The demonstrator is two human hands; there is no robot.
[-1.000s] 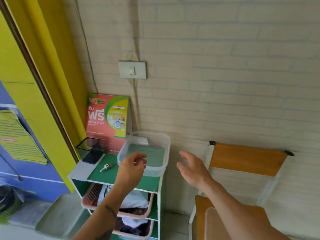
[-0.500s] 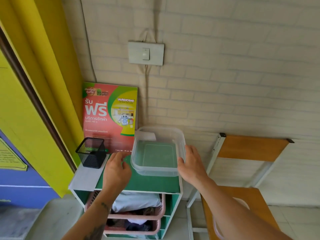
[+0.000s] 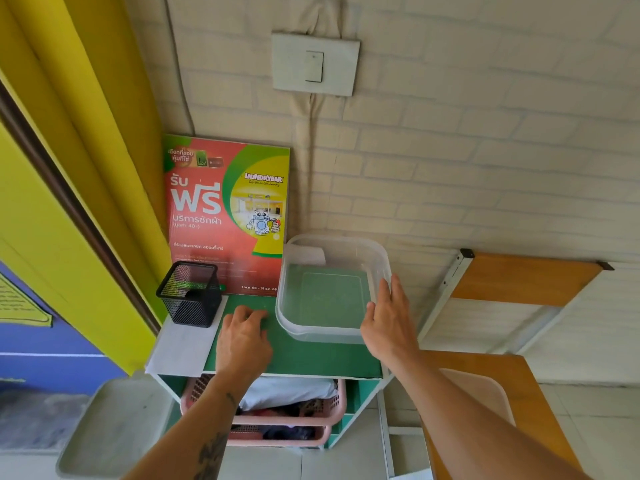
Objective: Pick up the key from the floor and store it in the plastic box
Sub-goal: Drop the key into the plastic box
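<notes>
A clear, empty plastic box [image 3: 313, 336] stands without a lid on the green top of a small shelf unit [image 3: 311, 358], against the wall. My right hand [image 3: 388, 323] grips its right wall, thumb inside the rim and fingers outside. My left hand [image 3: 242, 337] lies palm down on the green top just left of the box, fingertips curled onto the surface. The key is not visible; the spot under my left hand is hidden.
A black mesh cup [image 3: 190, 294] stands left of my left hand. A red laundry poster [image 3: 225, 209] leans on the brick wall behind. Pink baskets [image 3: 294, 415] with cloth fill the shelves below. A wooden chair [image 3: 519, 278] is at the right, a yellow door frame [image 3: 52, 202] at the left.
The key lay bare on the green top a second ago; my left hand came down over that spot. My right hand moved in from the air onto the box's right wall.
</notes>
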